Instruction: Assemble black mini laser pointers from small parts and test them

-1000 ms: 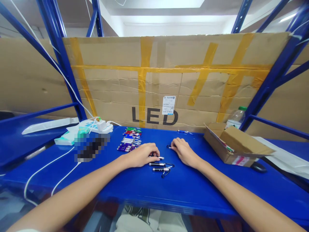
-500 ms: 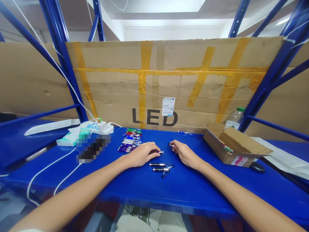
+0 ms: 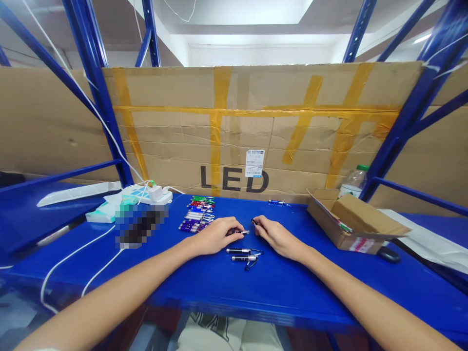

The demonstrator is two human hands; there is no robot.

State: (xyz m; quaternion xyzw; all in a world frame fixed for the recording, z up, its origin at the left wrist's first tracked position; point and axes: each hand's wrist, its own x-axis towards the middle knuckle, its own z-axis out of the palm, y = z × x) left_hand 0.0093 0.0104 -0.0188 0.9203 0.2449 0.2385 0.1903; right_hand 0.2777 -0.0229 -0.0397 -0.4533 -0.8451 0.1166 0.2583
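Note:
Pinched in the fingers of my left hand (image 3: 216, 236) is a small black penlight (image 3: 244, 232), its silver end pointing right. My right hand (image 3: 278, 236) is closed with its fingertips around a small dark loop (image 3: 253, 222), much of it covered by the fingers. A narrow gap lies between the two hands. Just in front of them two black penlights (image 3: 244, 259) with wrist straps lie side by side. Left of my left hand, several penlights (image 3: 197, 215) in green, red, blue, silver and purple are lined up.
An open cardboard box (image 3: 340, 224) stands at the right, with a bottle (image 3: 354, 181) behind it and a black mouse (image 3: 388, 254) beside it. One blue penlight (image 3: 277, 202) lies by the cardboard wall (image 3: 175, 141). Cables and a power strip (image 3: 161, 196) occupy the left.
My right hand has moved slightly left with the dark loop, closer to the penlight in my left hand. My left hand has stayed almost in place.

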